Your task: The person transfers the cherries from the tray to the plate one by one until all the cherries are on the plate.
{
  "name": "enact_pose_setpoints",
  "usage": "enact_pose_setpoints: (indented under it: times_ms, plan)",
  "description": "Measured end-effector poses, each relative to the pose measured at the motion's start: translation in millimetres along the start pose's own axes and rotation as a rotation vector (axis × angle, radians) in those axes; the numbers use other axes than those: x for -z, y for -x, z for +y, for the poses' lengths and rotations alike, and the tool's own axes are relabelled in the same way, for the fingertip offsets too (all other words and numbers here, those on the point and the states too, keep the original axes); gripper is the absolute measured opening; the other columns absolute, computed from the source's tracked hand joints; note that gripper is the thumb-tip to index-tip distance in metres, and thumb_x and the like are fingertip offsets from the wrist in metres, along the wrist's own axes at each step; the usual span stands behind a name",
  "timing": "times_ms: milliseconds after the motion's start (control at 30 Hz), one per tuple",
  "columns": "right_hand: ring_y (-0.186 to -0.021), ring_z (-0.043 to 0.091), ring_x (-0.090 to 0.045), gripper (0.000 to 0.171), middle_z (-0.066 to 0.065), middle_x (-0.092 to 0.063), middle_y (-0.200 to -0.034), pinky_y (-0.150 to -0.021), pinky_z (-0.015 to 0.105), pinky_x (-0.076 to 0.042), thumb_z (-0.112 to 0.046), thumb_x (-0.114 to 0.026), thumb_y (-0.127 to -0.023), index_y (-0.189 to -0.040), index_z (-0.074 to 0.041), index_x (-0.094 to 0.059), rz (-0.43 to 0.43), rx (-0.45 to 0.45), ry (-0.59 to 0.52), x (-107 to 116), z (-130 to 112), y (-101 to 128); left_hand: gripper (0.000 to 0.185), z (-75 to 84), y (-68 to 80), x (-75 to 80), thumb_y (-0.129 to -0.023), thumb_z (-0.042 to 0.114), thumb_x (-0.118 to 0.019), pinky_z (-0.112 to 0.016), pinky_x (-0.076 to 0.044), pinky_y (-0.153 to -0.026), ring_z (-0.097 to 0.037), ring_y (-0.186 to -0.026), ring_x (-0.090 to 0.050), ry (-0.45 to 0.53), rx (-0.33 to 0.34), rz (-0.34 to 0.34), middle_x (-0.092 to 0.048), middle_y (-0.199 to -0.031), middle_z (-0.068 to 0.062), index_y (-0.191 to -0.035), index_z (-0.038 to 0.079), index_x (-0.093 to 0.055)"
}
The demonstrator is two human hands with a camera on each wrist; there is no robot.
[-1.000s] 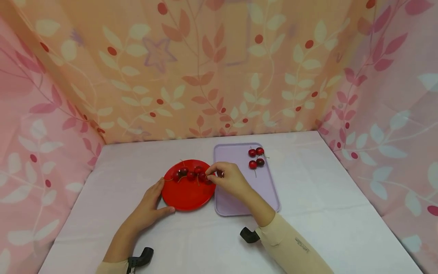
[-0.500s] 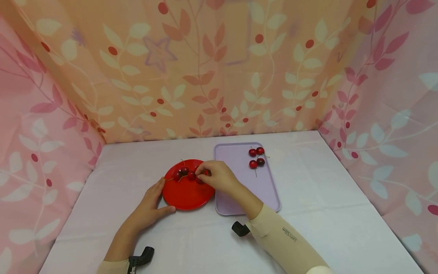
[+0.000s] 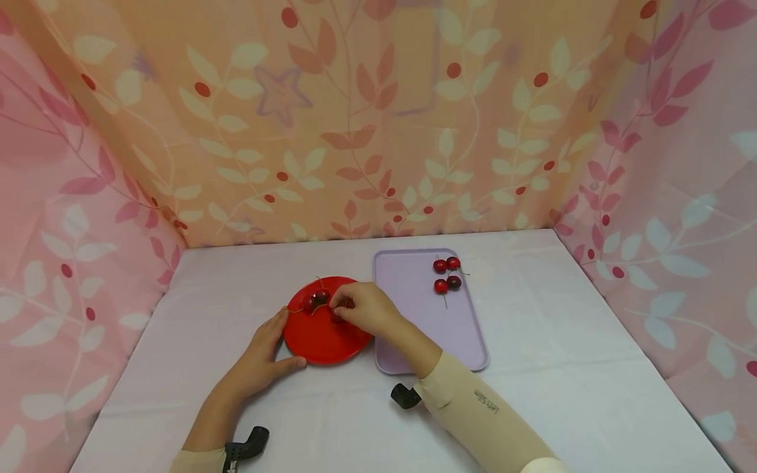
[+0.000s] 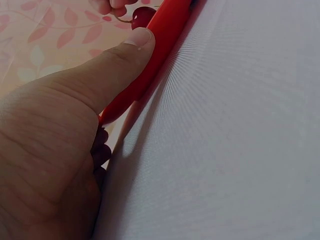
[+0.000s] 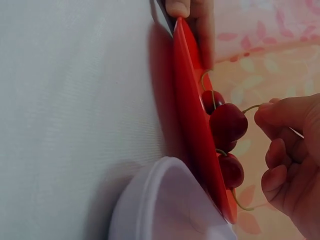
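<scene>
A red plate (image 3: pixel 322 335) lies on the white table, with several dark red cherries (image 3: pixel 314 301) on its far half. My left hand (image 3: pixel 282 341) grips the plate's near-left rim, with the thumb (image 4: pixel 131 47) on top of the red plate (image 4: pixel 165 35). Over the plate's far side, my right hand (image 3: pixel 337 305) pinches the stem of a cherry (image 5: pixel 228 122); in the right wrist view the right hand (image 5: pixel 264 111) holds that stem at its tip. Some cherries are hidden under this hand in the head view.
A lilac tray (image 3: pixel 414 315) lies just right of the plate, touching it, with several cherries (image 3: pixel 446 274) at its far end. Flower-patterned cloth walls (image 3: pixel 378 131) close in the table at the back and both sides.
My right hand has moved left from the plate's right edge to over the cherries on it. The left hand has stayed on the rim.
</scene>
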State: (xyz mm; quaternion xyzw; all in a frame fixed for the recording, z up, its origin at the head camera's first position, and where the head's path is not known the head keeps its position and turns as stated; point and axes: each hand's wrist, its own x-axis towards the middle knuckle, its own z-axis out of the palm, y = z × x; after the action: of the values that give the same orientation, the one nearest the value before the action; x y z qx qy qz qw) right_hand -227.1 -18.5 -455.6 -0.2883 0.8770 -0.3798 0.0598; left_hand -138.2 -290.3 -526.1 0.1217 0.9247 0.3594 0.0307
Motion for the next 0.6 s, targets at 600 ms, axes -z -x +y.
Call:
enact_pose_setpoints:
  times_ms: [600]
  plan:
    - [-0.087, 0.005, -0.065, 0.009, -0.013, -0.073, -0.092, -0.084, 0.025, -0.057, -0.019, -0.074, -0.094, -0.1, -0.025, -0.077, 0.028, 0.007, 0.207, 0, 10, -11, 0.113, 2.1, -0.5, 0.0, -0.082, 0.054, -0.081, -0.069, -0.028, -0.117, -0.042, -0.154, -0.018, -0.01, -0.003, 0.004, -0.017, -0.171, -0.013, -0.165, 0.01, -0.018]
